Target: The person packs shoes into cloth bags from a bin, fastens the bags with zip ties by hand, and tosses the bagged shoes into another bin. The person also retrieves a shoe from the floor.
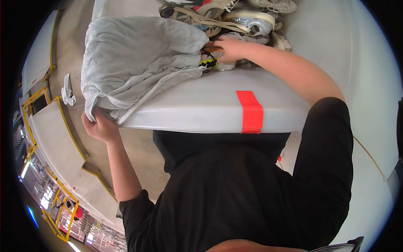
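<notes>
With our left hand (100, 127) we grip a corner of the grey cloth (138, 54), lying on the white table (189, 105). Our right hand (230, 48) reaches into the shoes (252, 23) beside it; its grip we cannot tell.

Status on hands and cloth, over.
Left hand gripping cloth at near corner. Right hand at shoes beside cloth, grip unclear. Shoes crowd that side.

The only view is worn on the person's head and looks forward and steeply down, with the black-clad torso (226, 185) large and near at the bottom. Its wide, round-edged field takes in the smooth white tabletop (197, 101) from just above and, farther off at left, the brownish-grey floor (71, 46).
</notes>
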Demonstrator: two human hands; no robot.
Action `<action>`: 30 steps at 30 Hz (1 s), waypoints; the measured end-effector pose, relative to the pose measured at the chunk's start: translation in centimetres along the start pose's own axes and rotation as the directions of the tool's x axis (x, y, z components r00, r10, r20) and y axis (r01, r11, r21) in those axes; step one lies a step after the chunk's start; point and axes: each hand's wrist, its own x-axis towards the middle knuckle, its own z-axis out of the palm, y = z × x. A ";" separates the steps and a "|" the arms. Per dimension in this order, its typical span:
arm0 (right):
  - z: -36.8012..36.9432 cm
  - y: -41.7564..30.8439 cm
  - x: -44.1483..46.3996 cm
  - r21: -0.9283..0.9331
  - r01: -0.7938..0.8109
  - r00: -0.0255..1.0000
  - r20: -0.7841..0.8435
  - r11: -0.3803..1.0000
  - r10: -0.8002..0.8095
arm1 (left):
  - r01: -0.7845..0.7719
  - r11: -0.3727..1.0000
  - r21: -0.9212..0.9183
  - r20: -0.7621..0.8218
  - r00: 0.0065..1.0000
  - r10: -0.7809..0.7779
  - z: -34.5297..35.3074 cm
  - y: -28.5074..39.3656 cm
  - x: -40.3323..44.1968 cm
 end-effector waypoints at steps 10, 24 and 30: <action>0.4 -3.5 1.7 -0.269 -0.016 0.999 -0.031 0.963 0.008 | -0.031 0.999 -0.033 -0.007 1.000 0.030 0.3 0.2 0.0; -16.1 -5.2 -20.7 0.025 -0.364 0.921 -0.140 0.931 0.364 | -0.046 0.999 0.004 0.009 0.999 0.046 0.5 0.4 0.2; -18.6 -4.7 -31.9 0.697 -0.362 0.758 -0.166 0.619 0.631 | -0.025 0.998 0.056 0.111 0.994 0.018 -0.6 1.4 1.0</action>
